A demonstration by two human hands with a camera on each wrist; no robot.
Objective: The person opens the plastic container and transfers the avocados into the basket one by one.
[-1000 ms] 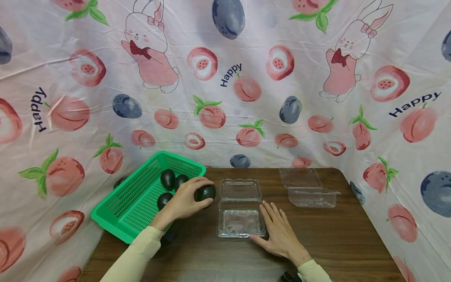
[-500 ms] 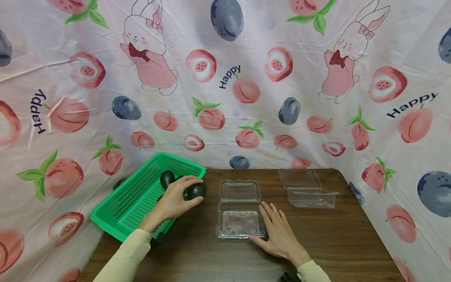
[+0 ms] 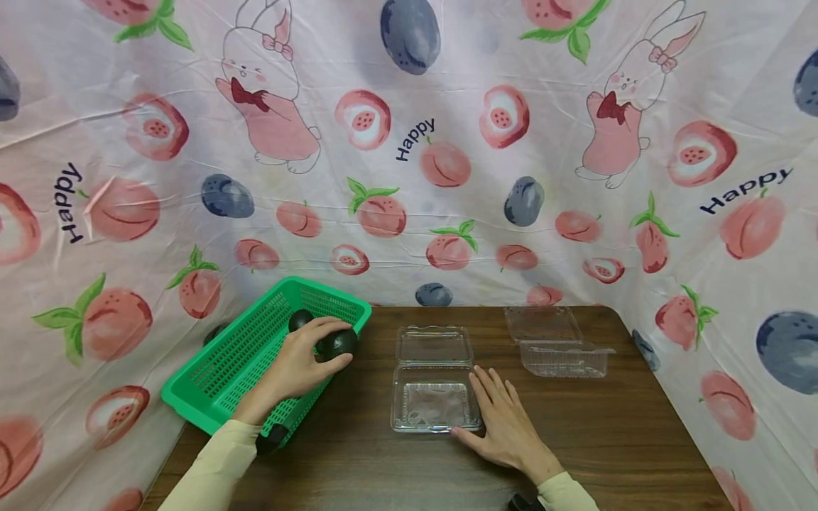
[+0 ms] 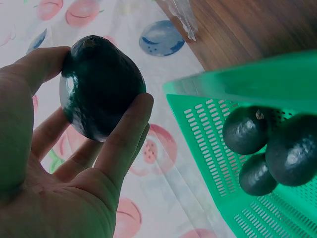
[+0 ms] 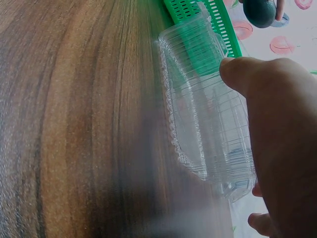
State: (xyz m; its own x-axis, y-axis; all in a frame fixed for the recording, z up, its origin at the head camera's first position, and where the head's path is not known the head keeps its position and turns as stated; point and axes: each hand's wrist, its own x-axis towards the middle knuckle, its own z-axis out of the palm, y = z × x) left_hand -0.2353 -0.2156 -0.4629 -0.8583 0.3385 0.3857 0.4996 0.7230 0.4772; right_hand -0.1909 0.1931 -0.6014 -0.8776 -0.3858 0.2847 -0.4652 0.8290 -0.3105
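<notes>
My left hand (image 3: 300, 363) grips a dark green avocado (image 3: 339, 343) just above the right corner of the green basket (image 3: 233, 358). In the left wrist view, thumb and fingers wrap round the avocado (image 4: 99, 87), and three more avocados (image 4: 246, 130) lie in the basket (image 4: 208, 144) below. My right hand (image 3: 505, 420) lies flat on the wooden table, fingers straight, against the right edge of an open clear clamshell box (image 3: 434, 403). The right wrist view shows that box (image 5: 208, 114) empty beside my thumb.
A second open clear clamshell box (image 3: 556, 344) sits at the back right of the table (image 3: 626, 433). A fruit-printed cloth (image 3: 447, 163) hangs behind and on both sides. The basket overhangs the table's left edge.
My left hand has carried the avocado leftward, from beside the clamshell box to over the basket's corner. The right hand has stayed put.
</notes>
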